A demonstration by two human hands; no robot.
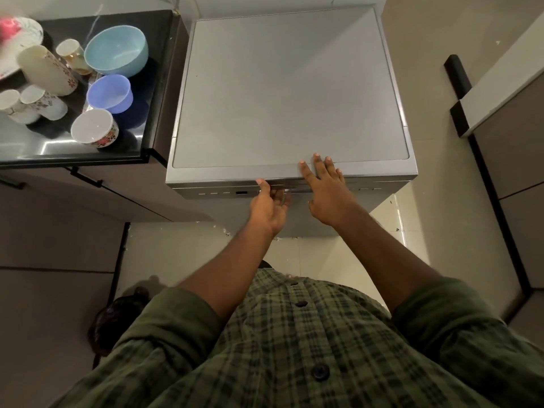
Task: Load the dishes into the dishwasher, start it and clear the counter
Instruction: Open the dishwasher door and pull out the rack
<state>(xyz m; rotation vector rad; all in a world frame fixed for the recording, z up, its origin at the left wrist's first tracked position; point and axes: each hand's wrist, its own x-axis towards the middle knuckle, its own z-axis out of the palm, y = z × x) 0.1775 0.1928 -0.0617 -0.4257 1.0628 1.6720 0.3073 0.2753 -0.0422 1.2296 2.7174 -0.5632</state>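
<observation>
While both arms reach forward in the head view, here's how things lie:

dishwasher point(288, 92): grey, freestanding, seen from above; door closed; flat top bare; control strip with small marks along the front top edge.
left hand point(269, 206): palm turned up at the door's top edge, just left of centre; thumb on the front lip, fingers curled under the handle recess, gripping it.
right hand point(326, 191): flat, fingers straight and spread, pressing on the top's front edge just beside the left hand; holds nothing.
counter point(159, 69): black, glossy, touching the dishwasher's left side; dishes crowded on it.
teal bowl point(116, 53): upright, nearest the counter's back right.
blue bowl point(110, 94): upright, just in front of the teal bowl, touching or nearly so; cannot tell which.
white bowl point(94, 129): floral rim band, tilted, nearest the counter's front edge.
tall cup point(47, 70): cream, floral print, leaning, left of the teal bowl.
small cup point(72, 54): between tall cup and teal bowl.
two cups point(32, 106): white, floral, side by side at the far left.
plate point(20, 39): back left corner, something pink and blurred on it; cannot tell what.
shirt point(294, 348): green plaid, sleeves rolled to the elbows.
cabinets point(506, 142): grey-brown with black handles, right of the dishwasher across a strip of floor.
</observation>
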